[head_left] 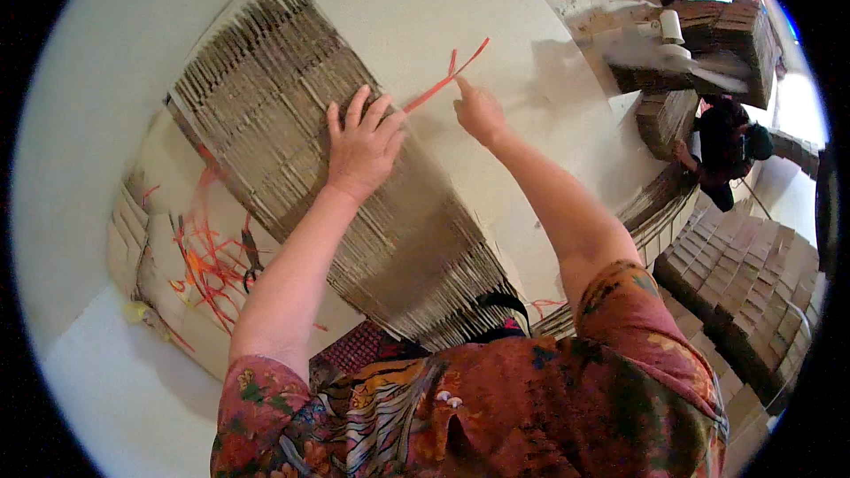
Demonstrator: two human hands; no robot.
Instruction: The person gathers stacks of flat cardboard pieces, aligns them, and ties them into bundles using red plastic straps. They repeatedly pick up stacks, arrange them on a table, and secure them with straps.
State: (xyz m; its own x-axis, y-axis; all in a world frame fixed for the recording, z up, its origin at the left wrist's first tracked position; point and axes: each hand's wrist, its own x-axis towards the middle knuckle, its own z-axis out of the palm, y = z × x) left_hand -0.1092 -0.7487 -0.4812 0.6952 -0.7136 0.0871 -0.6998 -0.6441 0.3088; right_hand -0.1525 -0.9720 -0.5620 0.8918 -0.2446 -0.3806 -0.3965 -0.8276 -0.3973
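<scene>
A long row of flat brown cardboard pieces (266,71), packed on edge, lies across the pale table in front of me. My left hand (365,146) rests on its top with the fingers spread, near the right side. Just to the right of the row, my right hand (481,111) is closed, its fingertips at a red plastic strap (431,93). The strap comes out from beside the cardboard, and its loose end splits into two tails beyond my fingers. Part of the grip is hidden by the hand.
Loose red straps (208,265) lie tangled left of the row, beside black-handled scissors (251,270). The table (381,0) stretches away ahead. At right, another person (730,142) is among cardboard stacks (739,274). A white wall (80,142) stands at left.
</scene>
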